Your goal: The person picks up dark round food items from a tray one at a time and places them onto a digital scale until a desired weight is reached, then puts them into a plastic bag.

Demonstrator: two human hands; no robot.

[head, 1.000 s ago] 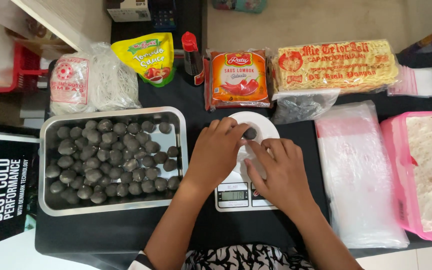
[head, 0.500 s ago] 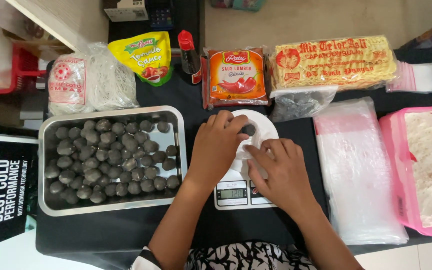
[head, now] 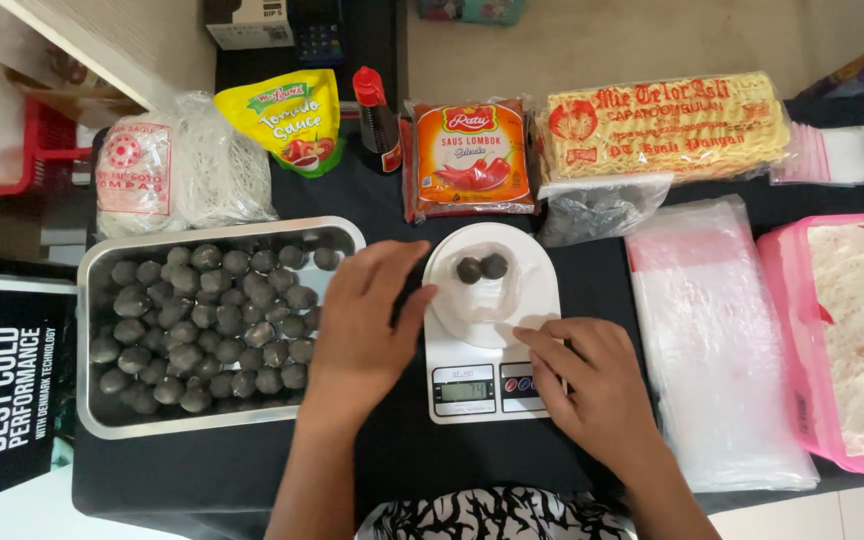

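1. White kitchen scale (head: 492, 340) at table centre, with two dark meatballs (head: 482, 268) touching each other in a thin clear bag on its round platter
2. Left hand (head: 362, 330) flat, palm down, fingers loosely spread and released, grasping nothing; placed between the metal tray (head: 97, 420) and the scale, fingertips near the platter's left edge
3. Right hand (head: 592, 385) relaxed, palm down, fingers half-curled, empty; resting over the scale's lower right corner beside the display
4. Tray at left, filled with dark meatballs, just beside the left hand
5. Back row, left to right: clear bag of white noodles (head: 177, 165) with red label, yellow sauce pouch (head: 287, 120), dark bottle (head: 377, 125) with red cap, orange sauce packet (head: 472, 160), long yellow noodle pack (head: 667, 125) with red print
6. Right side: stack of clear plastic bags (head: 717, 340), then pink tub (head: 787, 340) holding white contents
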